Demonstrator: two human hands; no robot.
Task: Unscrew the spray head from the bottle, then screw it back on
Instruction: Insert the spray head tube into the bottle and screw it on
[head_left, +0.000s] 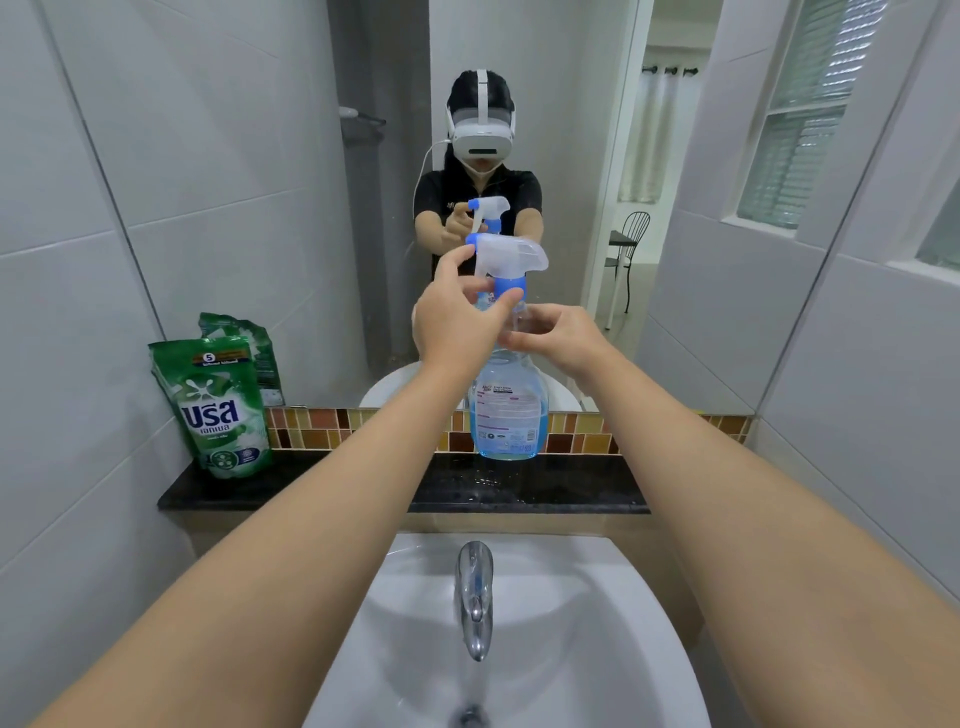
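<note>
Setting: black stone ledge (322, 480) under a bathroom mirror, above a white basin (597, 613).
Bottle: glass-cleaner spray bottle (508, 410) upright on the ledge.
Left hand (457, 322): thumb and fingers pinch the blue-collared spray head (511, 257).
Right hand (558, 338): fingers curl around the bottle's neck.

Bare forearms, no sleeves; mirror shows black short-sleeved shirt (524, 195), white headset (480, 136).

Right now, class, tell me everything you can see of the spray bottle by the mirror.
The spray bottle is clear plastic, holding blue liquid in roughly its lower part, with a printed label. It stands upright on the dark ledge behind the sink, in front of the mirror. Its spray head is translucent white with a blue nozzle and blue collar. The left hand grips around the head and collar; the right hand holds the neck. Whether the head is loosened cannot be told.
</note>
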